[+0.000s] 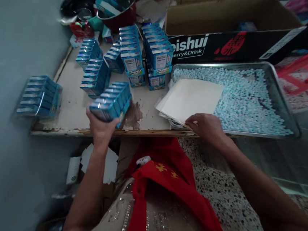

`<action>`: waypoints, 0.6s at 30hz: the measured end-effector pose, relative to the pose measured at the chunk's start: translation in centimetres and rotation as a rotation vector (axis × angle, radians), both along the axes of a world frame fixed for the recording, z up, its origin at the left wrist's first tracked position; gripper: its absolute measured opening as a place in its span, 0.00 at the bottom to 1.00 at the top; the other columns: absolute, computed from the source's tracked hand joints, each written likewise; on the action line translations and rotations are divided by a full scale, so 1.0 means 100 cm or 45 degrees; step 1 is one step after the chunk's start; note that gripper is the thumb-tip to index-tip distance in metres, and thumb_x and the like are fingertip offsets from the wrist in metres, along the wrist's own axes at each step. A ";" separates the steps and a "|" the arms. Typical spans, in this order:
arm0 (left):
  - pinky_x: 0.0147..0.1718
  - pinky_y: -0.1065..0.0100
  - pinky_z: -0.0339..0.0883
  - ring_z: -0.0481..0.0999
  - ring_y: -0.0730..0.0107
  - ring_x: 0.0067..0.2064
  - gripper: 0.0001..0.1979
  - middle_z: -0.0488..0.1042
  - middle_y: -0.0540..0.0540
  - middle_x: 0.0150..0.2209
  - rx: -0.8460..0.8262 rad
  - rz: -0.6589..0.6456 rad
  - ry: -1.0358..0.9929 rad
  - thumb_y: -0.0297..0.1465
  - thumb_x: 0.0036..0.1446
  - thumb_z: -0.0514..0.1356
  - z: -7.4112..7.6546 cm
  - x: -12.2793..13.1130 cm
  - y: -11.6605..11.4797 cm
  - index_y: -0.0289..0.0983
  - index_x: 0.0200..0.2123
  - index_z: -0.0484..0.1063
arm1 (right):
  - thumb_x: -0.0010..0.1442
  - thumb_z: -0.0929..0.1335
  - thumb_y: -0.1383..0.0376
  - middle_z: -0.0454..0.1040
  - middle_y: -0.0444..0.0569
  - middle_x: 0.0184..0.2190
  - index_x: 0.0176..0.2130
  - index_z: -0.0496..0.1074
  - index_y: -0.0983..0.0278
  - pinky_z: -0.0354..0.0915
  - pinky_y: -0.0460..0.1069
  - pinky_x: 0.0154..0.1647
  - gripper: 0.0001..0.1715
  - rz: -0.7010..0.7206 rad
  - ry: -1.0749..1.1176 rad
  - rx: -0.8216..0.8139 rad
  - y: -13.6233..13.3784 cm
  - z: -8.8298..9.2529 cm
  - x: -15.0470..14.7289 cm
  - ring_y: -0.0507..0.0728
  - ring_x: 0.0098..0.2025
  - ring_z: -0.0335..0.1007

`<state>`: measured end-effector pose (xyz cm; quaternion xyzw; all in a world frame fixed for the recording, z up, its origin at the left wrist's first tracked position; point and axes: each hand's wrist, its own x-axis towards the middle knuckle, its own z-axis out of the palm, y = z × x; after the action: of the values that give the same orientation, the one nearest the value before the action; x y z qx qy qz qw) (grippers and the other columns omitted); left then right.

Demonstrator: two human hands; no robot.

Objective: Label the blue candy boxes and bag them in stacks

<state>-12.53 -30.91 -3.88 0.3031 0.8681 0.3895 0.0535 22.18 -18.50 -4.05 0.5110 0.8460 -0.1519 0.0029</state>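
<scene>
My left hand point(101, 126) grips a bundle of blue boxes point(112, 100) from below, over the front part of the worn white table point(72, 111). At the near edge of a stack of pale paper sheets point(192, 99), my right hand point(204, 126) pinches a corner. The sheets lie partly on a metal tray point(283, 102) filled with small light-blue pieces point(242, 98). Rows of blue boxes point(92, 75) stand on the table beyond my left hand. Two taller stacks point(160, 54) are left of the tray.
A wrapped bundle of blue boxes point(37, 97) is at the far left. Behind are a dark red pot point(125, 14), a black bag point(79, 1) and a long black carton point(231, 43). A red stool point(307, 72) stands at the right.
</scene>
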 end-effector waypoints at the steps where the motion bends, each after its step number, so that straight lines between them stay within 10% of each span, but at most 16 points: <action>1: 0.68 0.50 0.65 0.72 0.48 0.66 0.60 0.68 0.31 0.66 -0.018 0.030 -0.064 0.26 0.37 0.79 -0.006 0.014 -0.023 0.33 0.70 0.51 | 0.65 0.72 0.59 0.85 0.50 0.35 0.38 0.83 0.60 0.62 0.51 0.35 0.09 -0.080 0.126 -0.041 0.007 -0.006 0.003 0.61 0.39 0.80; 8: 0.66 0.51 0.68 0.70 0.46 0.69 0.63 0.60 0.32 0.71 0.286 -0.190 -0.408 0.41 0.35 0.82 -0.053 0.084 -0.104 0.47 0.69 0.49 | 0.47 0.79 0.46 0.73 0.44 0.22 0.23 0.72 0.62 0.56 0.49 0.28 0.26 -0.323 0.706 -0.317 0.036 -0.029 0.011 0.51 0.25 0.62; 13: 0.60 0.54 0.74 0.76 0.49 0.64 0.44 0.73 0.37 0.65 0.336 -0.250 -1.133 0.60 0.56 0.66 -0.034 0.051 -0.105 0.44 0.68 0.61 | 0.61 0.71 0.48 0.70 0.44 0.20 0.28 0.76 0.62 0.53 0.50 0.29 0.21 -0.381 0.653 -0.134 0.035 -0.036 0.002 0.52 0.26 0.61; 18: 0.49 0.58 0.80 0.83 0.49 0.55 0.35 0.82 0.39 0.56 0.035 -0.351 -1.647 0.47 0.49 0.74 -0.020 0.018 -0.100 0.40 0.58 0.76 | 0.60 0.72 0.51 0.78 0.51 0.27 0.37 0.84 0.63 0.59 0.53 0.31 0.19 -0.526 0.886 -0.043 0.025 -0.015 -0.001 0.55 0.26 0.66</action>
<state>-10.77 -40.94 -5.91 0.1170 0.6093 0.4937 0.6094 22.12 -15.97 -5.53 0.5883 0.6734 -0.3269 -0.3058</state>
